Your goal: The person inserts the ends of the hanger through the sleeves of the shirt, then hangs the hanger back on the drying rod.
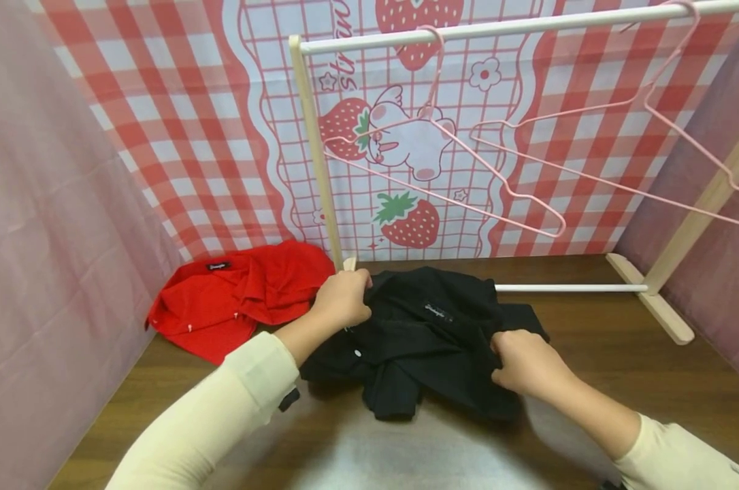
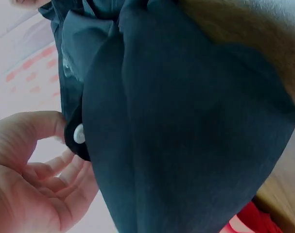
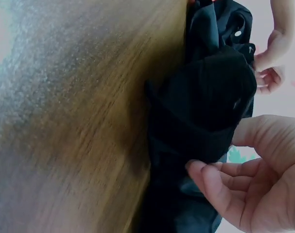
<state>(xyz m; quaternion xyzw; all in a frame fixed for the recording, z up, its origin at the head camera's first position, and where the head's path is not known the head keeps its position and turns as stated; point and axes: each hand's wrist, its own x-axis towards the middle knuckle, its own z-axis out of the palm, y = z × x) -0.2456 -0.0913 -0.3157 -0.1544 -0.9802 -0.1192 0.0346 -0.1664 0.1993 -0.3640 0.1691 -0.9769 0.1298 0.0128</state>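
Note:
A black shirt (image 1: pixel 437 350) lies rumpled between the two hands, partly lifted, its neck label facing up and a white button showing on the left. At its left part the left hand (image 1: pixel 343 298) pinches the cloth. In the left wrist view, that hand (image 2: pixel 38 179) has thumb and fingers at the edge beside a white button (image 2: pixel 79 133). The right hand (image 1: pixel 524 362) grips the shirt's right side. The right wrist view shows this hand (image 3: pixel 264 179) with its thumb and fingertips on a dark fold (image 3: pixel 200 107). Some fingertips are hidden behind the cloth.
A red shirt (image 1: pixel 247 289) lies crumpled on the wooden table (image 1: pixel 590 361) at the left. Behind stands a garment rack with a white top rail (image 1: pixel 529 25). Two pink hangers, one left (image 1: pixel 504 180) and one right (image 1: pixel 590 178), hang from it. The rack's left post is close to the left hand.

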